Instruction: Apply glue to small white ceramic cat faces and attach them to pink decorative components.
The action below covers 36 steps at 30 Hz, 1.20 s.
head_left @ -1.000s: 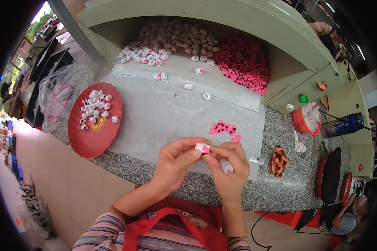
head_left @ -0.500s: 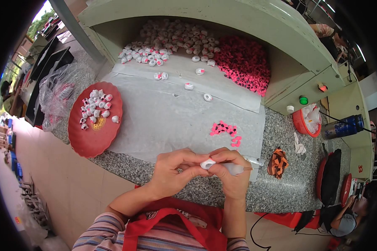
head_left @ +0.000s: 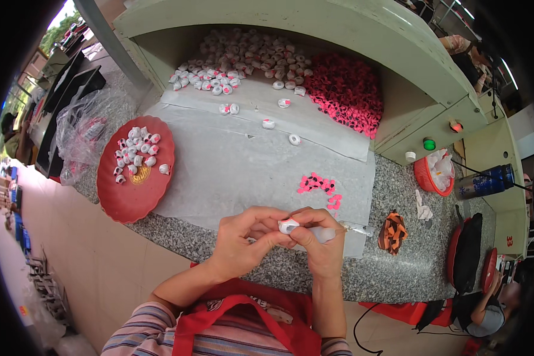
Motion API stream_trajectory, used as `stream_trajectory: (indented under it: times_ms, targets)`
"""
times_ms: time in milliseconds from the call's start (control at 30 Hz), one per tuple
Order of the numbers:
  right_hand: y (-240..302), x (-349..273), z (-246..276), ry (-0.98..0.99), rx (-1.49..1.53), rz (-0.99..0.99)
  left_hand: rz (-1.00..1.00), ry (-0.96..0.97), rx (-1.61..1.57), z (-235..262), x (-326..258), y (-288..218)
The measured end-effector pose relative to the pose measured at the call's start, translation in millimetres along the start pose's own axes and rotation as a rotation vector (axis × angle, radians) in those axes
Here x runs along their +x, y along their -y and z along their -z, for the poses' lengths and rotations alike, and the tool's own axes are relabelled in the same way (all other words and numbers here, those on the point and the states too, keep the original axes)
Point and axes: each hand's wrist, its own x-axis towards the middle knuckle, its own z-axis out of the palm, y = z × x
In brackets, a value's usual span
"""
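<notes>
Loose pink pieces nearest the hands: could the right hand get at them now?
Probably yes: nothing visible blocks the right hand from the pink pieces, though it holds a translucent bottle.

Between my left hand (head_left: 243,240) and right hand (head_left: 323,252) I pinch a small white ring-shaped piece (head_left: 287,226) with pink at its upper edge; my right hand also grips a translucent needle-tipped squeeze bottle (head_left: 324,235). Just beyond my fingers, loose pink-and-black bits (head_left: 316,182) lie on white paper sheets (head_left: 219,157). To my left, a scalloped red dish (head_left: 117,197) holds a cluster of white pieces (head_left: 135,146). Ahead, in a pale green cubby (head_left: 409,65), a white pile (head_left: 243,53) sits beside a pink heap (head_left: 345,89). On my right, an orange-and-black cloth (head_left: 393,232) lies on the speckled countertop (head_left: 368,279), near a red basket (head_left: 422,176).
</notes>
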Motion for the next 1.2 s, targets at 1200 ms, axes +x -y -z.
stream_trajectory:
  times_ms: [1200]
  targets:
    - [10.0, -35.1, 49.2, -0.301, -0.379, 0.425, 0.131, 0.273, 0.257, -20.0, 31.3, 1.8]
